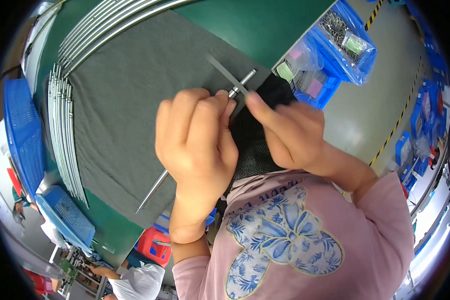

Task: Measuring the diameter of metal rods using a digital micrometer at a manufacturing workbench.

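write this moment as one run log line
left hand: gripping metal rod | right hand: holding flat strip across rod near its end | beneath: grey cloth | left: row of rods

Ok so this green table has a dark grey cloth thrown over a good chunk of it. Off the right edge there's a blue bin with a heap of small metal bits and a pale green slip lying on top, plus another bin just beside it holding a pink slip. Yellow-black tape runs along the floor. Over on the left, two blue perforated baskets. Down low, a red bin, and near it a co-worker in white.
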`<state>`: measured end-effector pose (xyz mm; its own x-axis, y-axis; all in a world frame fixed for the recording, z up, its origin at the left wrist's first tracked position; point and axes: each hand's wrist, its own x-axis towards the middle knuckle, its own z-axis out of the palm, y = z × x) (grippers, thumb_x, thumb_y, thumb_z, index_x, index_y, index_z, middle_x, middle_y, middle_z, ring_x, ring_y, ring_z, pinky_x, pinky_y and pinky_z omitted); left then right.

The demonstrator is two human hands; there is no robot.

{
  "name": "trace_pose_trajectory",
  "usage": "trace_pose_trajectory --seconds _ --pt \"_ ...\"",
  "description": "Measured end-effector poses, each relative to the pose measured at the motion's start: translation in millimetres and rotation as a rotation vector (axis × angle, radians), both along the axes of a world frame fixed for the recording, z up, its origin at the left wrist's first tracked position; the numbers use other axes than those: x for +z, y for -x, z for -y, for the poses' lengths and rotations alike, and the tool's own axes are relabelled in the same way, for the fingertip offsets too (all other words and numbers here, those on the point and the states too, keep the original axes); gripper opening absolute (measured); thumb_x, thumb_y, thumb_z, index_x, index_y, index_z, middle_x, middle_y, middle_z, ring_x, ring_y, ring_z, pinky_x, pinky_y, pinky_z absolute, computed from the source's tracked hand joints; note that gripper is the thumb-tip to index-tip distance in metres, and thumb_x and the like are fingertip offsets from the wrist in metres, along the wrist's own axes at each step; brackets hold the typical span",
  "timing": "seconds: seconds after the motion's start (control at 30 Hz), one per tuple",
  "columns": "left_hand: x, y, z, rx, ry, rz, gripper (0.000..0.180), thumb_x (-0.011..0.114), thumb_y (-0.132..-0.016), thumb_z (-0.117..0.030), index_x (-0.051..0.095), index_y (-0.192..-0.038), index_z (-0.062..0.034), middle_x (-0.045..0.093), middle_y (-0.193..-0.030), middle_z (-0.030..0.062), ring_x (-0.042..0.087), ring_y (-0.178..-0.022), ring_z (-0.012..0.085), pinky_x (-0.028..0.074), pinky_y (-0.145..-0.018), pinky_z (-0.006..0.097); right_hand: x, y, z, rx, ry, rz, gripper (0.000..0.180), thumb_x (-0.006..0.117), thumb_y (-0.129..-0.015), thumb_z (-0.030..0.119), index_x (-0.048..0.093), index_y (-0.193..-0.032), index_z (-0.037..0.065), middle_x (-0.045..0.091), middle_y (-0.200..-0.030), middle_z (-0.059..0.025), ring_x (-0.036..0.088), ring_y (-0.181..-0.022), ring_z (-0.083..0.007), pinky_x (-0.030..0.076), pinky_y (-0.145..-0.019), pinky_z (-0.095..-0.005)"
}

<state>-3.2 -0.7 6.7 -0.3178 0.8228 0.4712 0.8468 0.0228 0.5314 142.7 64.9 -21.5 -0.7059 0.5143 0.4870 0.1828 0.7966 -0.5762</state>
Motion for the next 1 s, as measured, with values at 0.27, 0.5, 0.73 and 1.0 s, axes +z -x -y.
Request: trace_pose_trajectory --seconds 0.27,0.5,0.73,1.0 --pt "-1 -2 2 0.007 -0.001 -0.018 0.016 0.066 -0.059 0.002 0.059 -0.073 -0.0028 0.051 -0.071 0.0063 0.045 -0.058 0.0221 0.038 -0.05 0.031 -3 -11 4 0.018 0.01 0.045 0.045 0.052 -0.066 -0.007 0.057 -0.111 -0.003 0.045 -0.052 -0.0047 0.04 -0.038 -0.0174 0.03 -0.039 -0.0296" --pt "-1 -1 2 0.018 -0.008 0.017 0.016 0.065 -0.06 0.002 0.059 -0.073 -0.0028 0.051 -0.071 0.0064 0.045 -0.058 0.0225 0.038 -0.05 0.031 -17 -19 10 0.021 0.033 0.03 0.045 0.053 -0.065 -0.008 0.057 -0.11 -0.003 0.048 -0.053 -0.0054 0.04 -0.038 -0.0172 0.03 -0.039 -0.0291" --pt "-1 1 3 -0.02 -0.021 0.007 0.016 0.066 -0.059 0.001 0.059 -0.073 -0.0029 0.051 -0.071 0.0059 0.046 -0.059 0.0215 0.039 -0.049 0.03 -1 1 1 0.018 0.01 0.003 0.045 0.051 -0.066 -0.008 0.057 -0.111 -0.002 0.047 -0.052 -0.0041 0.043 -0.039 -0.0178 0.032 -0.04 -0.0293" --pt "-1 -2 0 0.002 -0.029 -0.021 0.016 0.066 -0.06 0.001 0.058 -0.073 -0.0036 0.051 -0.071 0.0055 0.045 -0.058 0.0212 0.039 -0.05 0.03 12 -2 -4 -0.023 -0.063 0.062 0.047 0.054 -0.063 -0.003 0.059 -0.11 0.002 0.04 -0.049 -0.0014 0.037 -0.036 -0.0162 0.029 -0.037 -0.0291"
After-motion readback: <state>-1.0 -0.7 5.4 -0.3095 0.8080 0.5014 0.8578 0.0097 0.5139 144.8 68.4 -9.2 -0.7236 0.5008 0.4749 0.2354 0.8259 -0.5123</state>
